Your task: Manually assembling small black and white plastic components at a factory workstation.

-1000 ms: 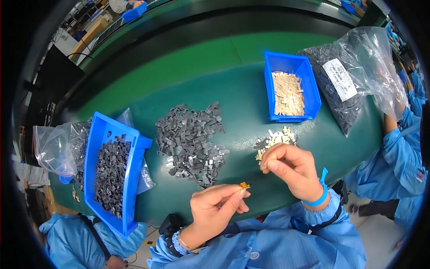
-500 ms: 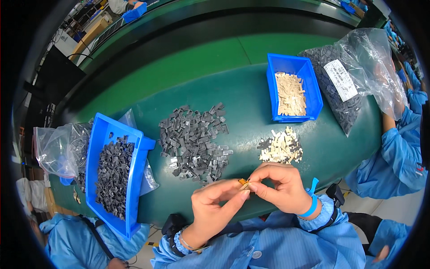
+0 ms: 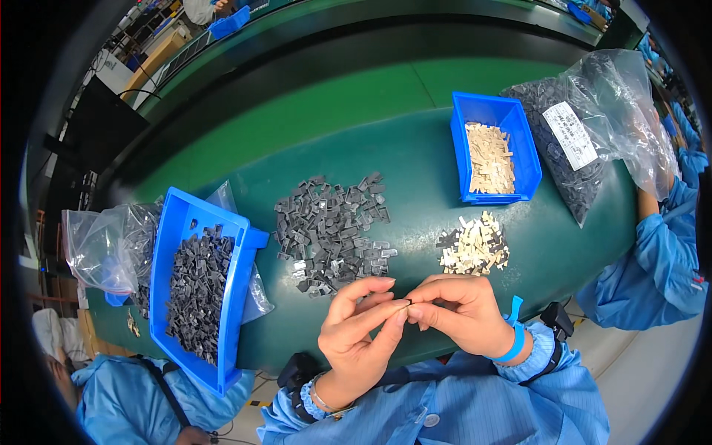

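Observation:
My left hand (image 3: 362, 337) and my right hand (image 3: 466, 315) meet fingertip to fingertip over the table's near edge. Both are closed in a pinch around a small dark piece (image 3: 409, 302), mostly covered by the fingers. A pile of small dark grey plastic pieces (image 3: 330, 230) lies just beyond my left hand. Past my right hand is a smaller heap of cream-coloured strips (image 3: 475, 243), mixed with some dark bits.
At left a blue bin (image 3: 241, 256) holds many dark pieces, with clear plastic bags (image 3: 100, 248) beside it. A blue bin (image 3: 528, 159) of cream strips and a bag of dark pieces (image 3: 560, 141) stand at far right. Blue-sleeved people (image 3: 653, 259) sit on both sides.
My left fingers have shifted and spread somewhat; the amber and cream bit seen between the fingertips earlier no longer shows, only a dark edge. The whole view has moved slightly.

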`<state>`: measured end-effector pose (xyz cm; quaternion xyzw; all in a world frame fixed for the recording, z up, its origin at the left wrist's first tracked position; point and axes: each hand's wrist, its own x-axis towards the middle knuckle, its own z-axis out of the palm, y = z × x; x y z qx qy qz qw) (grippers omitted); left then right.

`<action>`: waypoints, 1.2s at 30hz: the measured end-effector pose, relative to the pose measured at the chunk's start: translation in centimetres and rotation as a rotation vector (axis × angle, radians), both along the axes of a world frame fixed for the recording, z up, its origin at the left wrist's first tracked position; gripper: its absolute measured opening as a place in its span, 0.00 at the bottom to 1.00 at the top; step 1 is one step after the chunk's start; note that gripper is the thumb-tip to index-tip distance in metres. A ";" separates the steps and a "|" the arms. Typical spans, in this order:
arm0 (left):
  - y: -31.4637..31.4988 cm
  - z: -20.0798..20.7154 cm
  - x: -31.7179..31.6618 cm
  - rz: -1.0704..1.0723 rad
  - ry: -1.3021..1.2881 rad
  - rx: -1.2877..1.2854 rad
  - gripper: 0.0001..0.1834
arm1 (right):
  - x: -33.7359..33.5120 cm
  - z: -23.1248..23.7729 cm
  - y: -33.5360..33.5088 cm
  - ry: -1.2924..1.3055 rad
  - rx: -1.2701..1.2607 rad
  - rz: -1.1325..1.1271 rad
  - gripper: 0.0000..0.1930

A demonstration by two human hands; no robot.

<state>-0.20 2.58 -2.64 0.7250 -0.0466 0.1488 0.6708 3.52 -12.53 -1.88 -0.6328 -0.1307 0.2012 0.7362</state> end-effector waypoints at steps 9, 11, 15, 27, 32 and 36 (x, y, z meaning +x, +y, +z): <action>-0.3 -0.7 0.2 -0.115 0.192 -0.443 0.07 | -0.3 -0.2 0.3 0.066 0.122 -0.058 0.05; -0.5 -0.5 0.2 -0.175 0.291 -0.628 0.07 | -0.3 -0.3 -0.1 0.091 0.118 -0.037 0.05; -0.1 0.0 0.5 -0.132 0.356 -0.880 0.07 | 1.3 0.6 -1.5 -0.126 -0.064 -0.092 0.03; 3.1 2.5 0.6 0.234 -0.407 0.718 0.12 | 12.2 2.8 -10.0 -1.082 -1.085 -0.406 0.03; 3.0 2.2 0.7 0.171 -0.611 0.962 0.14 | 11.1 4.0 -9.2 -1.153 -1.159 -0.448 0.04; 2.5 1.7 0.5 0.144 -0.703 1.010 0.12 | 7.9 3.8 -5.9 -0.746 -0.590 -0.046 0.03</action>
